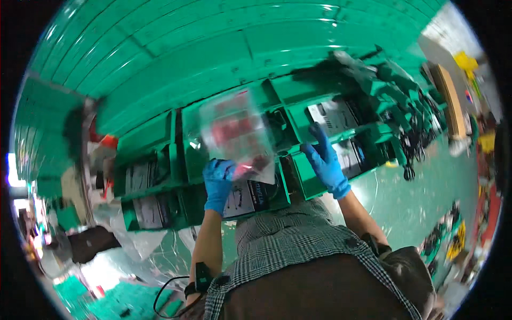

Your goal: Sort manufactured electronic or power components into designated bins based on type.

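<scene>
My left hand (217,181), in a blue glove, is closed on the lower edge of a clear plastic bag (232,125). Red pieces show through the bag, too blurred to name. The bag is held up over an open green plastic case (192,144). To the right my right hand (326,168), also in a blue glove, has its fingers apart and holds nothing. It hovers above another open green case (309,178). Printed leaflets lie in the cases, such as the white leaflet (326,114) beyond my right hand and the sheet (240,202) below the bag.
A tall wall of stacked green cases (202,48) rises behind the open ones. At the right stands a heap of green tools with dark cords (405,106), beside a cardboard sheet (453,104). Clear plastic film (136,240) lies at the lower left, near a black item (93,244).
</scene>
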A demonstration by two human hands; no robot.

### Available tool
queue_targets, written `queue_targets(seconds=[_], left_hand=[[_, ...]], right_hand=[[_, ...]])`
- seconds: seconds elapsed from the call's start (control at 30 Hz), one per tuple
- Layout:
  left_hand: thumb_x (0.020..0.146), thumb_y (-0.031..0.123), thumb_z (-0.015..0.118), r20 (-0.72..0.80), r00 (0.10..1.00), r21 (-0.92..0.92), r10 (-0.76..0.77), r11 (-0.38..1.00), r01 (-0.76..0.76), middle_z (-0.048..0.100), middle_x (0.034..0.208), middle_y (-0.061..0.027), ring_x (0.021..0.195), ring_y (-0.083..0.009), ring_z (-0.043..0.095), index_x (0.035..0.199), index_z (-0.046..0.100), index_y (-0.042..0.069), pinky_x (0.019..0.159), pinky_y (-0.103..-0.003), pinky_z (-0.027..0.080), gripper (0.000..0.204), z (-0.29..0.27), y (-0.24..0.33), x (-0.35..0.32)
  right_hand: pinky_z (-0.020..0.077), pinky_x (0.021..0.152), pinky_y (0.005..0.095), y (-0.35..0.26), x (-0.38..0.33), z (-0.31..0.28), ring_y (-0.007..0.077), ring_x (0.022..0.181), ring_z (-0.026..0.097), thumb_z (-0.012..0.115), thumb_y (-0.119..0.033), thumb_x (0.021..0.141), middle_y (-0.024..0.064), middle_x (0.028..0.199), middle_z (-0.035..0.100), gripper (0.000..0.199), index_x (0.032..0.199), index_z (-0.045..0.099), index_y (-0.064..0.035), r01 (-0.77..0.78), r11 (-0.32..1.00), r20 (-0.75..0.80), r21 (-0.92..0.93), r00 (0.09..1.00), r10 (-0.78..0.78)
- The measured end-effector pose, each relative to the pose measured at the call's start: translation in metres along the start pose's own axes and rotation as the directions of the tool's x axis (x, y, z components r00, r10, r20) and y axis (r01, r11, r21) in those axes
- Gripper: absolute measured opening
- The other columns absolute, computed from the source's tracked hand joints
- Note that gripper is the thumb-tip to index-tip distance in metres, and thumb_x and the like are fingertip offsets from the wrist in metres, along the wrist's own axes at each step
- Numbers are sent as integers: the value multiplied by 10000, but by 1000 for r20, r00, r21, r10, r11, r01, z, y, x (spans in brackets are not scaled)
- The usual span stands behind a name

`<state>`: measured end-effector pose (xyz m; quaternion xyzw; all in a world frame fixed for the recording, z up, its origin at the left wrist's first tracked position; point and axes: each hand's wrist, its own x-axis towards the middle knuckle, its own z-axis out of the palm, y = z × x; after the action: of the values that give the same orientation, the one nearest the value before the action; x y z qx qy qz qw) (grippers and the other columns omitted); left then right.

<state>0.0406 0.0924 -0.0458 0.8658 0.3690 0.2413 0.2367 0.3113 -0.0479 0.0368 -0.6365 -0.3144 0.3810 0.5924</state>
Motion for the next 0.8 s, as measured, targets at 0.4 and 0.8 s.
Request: queue_targets(seconds=[0.4,0.8], left_hand=[[826,55,608,143,949,-686,-281,663,299,583,1112,-110,990,-190,558,971,643,19,849,-295,447,154,-36,36,36],[836,69,604,374,916,-623,-147,691,366,599,1036,-87,934,-151,560,979,636,1,827,-275,448,161,-52,30,42]], right_hand=[[346,1012,356,1,-44,112,214,1158,454,622,-210,845,108,1247,469,659,1357,267,3,-292,656,130,696,950,284],[331,463,179,-26,-10,85,16,536,418,594,-228,868,-59,725,560,392,1226,529,-82,-464,871,123,162,885,448]])
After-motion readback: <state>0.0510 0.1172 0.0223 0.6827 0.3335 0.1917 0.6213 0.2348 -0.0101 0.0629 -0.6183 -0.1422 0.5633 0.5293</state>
